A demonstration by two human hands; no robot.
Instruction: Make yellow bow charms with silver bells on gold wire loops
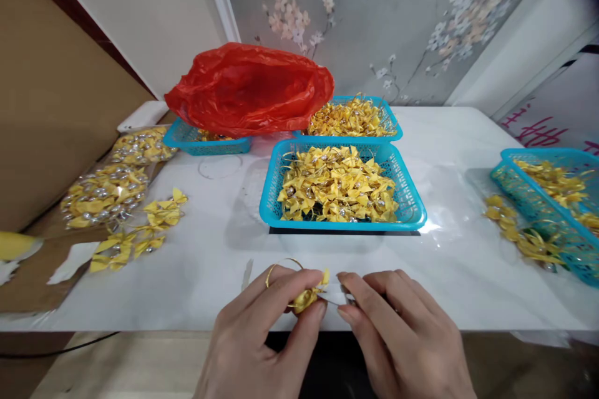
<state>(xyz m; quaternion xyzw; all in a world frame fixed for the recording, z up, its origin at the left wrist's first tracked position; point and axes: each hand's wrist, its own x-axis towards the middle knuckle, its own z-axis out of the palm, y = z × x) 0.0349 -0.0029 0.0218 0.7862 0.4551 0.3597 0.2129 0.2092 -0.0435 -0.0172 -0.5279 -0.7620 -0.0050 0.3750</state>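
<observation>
At the near edge of the table, my left hand (266, 324) pinches a yellow-gold ribbon flower (305, 300) between thumb and fingers. A thin gold loop (270, 273) stands up from it over the fingers. My right hand (397, 324) is closed around a small pointed silver metal tool (333, 295), whose kind I cannot make out; its grip is hidden by the fingers. The tool's tip touches or nearly touches the flower. Just beyond both hands, a blue plastic basket (344, 225) holds a heap of similar yellow flowers (339, 184) with silvery beads.
Behind stand another blue basket (395, 121) and one partly covered by a red plastic bag (210, 84). Bagged beaded flowers (105, 196) and loose flowers (161, 212) lie at left. At right, a blue basket (533, 193) has flowers (538, 246) beside it.
</observation>
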